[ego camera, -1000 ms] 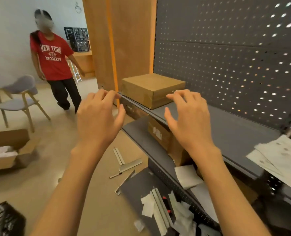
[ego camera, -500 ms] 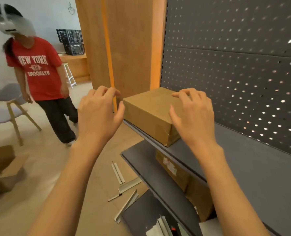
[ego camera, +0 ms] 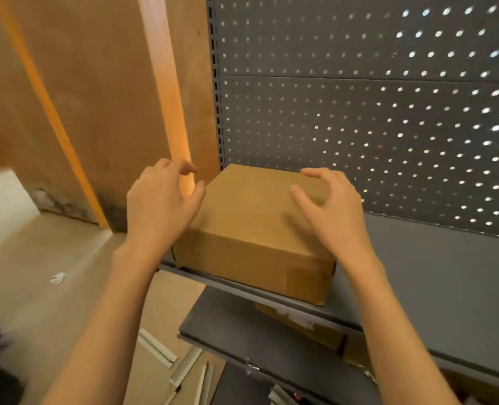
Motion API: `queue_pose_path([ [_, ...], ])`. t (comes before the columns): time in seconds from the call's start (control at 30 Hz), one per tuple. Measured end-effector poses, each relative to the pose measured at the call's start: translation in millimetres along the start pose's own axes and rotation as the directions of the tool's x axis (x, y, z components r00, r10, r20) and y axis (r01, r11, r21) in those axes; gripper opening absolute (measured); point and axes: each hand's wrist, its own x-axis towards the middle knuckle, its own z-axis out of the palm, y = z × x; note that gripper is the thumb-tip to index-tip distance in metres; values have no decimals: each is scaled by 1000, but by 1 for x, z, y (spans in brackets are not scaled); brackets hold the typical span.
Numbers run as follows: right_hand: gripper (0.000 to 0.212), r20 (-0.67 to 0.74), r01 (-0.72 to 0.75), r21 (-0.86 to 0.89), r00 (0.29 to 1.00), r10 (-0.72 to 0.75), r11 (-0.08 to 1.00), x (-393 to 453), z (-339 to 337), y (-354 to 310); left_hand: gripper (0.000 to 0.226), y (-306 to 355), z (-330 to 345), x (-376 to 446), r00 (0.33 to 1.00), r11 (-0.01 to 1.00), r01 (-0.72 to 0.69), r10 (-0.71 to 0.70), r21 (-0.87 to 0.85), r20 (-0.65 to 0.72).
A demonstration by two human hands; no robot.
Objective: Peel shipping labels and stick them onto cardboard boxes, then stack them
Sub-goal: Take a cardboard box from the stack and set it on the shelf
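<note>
A plain brown cardboard box [ego camera: 251, 229] sits on the left end of the upper grey shelf [ego camera: 435, 276], against the pegboard. No label shows on its top or front. My left hand [ego camera: 160, 203] hovers at the box's left side with fingers spread and loosely bent, holding nothing. My right hand [ego camera: 330, 206] is over the box's right top edge, fingers spread; whether it touches the cardboard I cannot tell.
A grey pegboard [ego camera: 388, 112] backs the shelf and a wooden panel [ego camera: 96, 97] stands to its left. On the lower shelf [ego camera: 242, 331] lies another cardboard box [ego camera: 306, 325] bearing a label. Metal strips [ego camera: 166, 355] lie on the floor below.
Both hands have moved forward to the box's two sides while the view closed in on the shelf. The person in red has left the view.
</note>
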Motion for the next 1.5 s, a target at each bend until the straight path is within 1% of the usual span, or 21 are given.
queue_pose_path([
  [0.07,45,-29,-125,23,992,125,992,-3,4,1,33,-14,12,13,983,985,65,-37,-157,179],
  [0.13,59,-51,-236,28,970,238,971,-7,5,4,48,-24,24,22,930,953,162,-61,-254,363],
  [0.23,80,1,-409,65,912,410,910,-15,6,6,69,-33,38,27,812,874,340,-86,-347,578],
  [0.3,91,61,-524,168,851,522,835,-18,7,7,75,-38,46,27,717,802,472,-107,-367,689],
  [0.37,93,125,-624,261,779,615,737,-21,8,7,72,-43,50,26,632,715,593,-130,-369,764],
  [0.4,91,159,-661,286,747,646,694,-22,9,8,70,-45,52,27,600,671,640,-132,-374,789],
  [0.47,77,201,-696,319,712,672,643,-24,12,10,70,-49,54,27,568,622,683,-123,-383,814],
  [0.53,60,208,-693,337,715,668,637,-23,13,11,69,-51,56,27,574,611,686,-119,-396,810],
  [0.57,56,208,-689,344,719,664,638,-22,13,11,68,-52,57,27,581,600,689,-121,-406,805],
  [0.67,55,201,-668,362,737,645,650,-23,13,10,64,-51,57,26,596,572,693,-109,-440,796],
  [0.8,57,163,-629,386,767,621,675,-27,7,7,62,-45,53,28,650,559,661,-94,-500,754],
  [0.93,42,94,-566,442,801,592,696,-30,-16,3,60,-29,48,30,712,549,600,-33,-582,702],
  [1.07,43,6,-515,440,821,571,736,-35,-47,4,51,3,45,29,746,516,567,10,-642,666],
  [1.17,41,-40,-491,449,824,566,746,-40,-74,11,52,31,48,26,767,516,531,45,-672,640],
  [1.27,40,-69,-477,457,823,564,751,-46,-103,23,58,61,52,21,772,517,509,81,-689,631],
  [1.4,37,-92,-462,460,824,558,758,-55,-144,47,54,107,60,6,779,499,497,105,-710,618],
  [1.5,42,-98,-457,459,826,555,762,-61,-177,72,55,144,68,-11,786,487,495,102,-719,610],
])
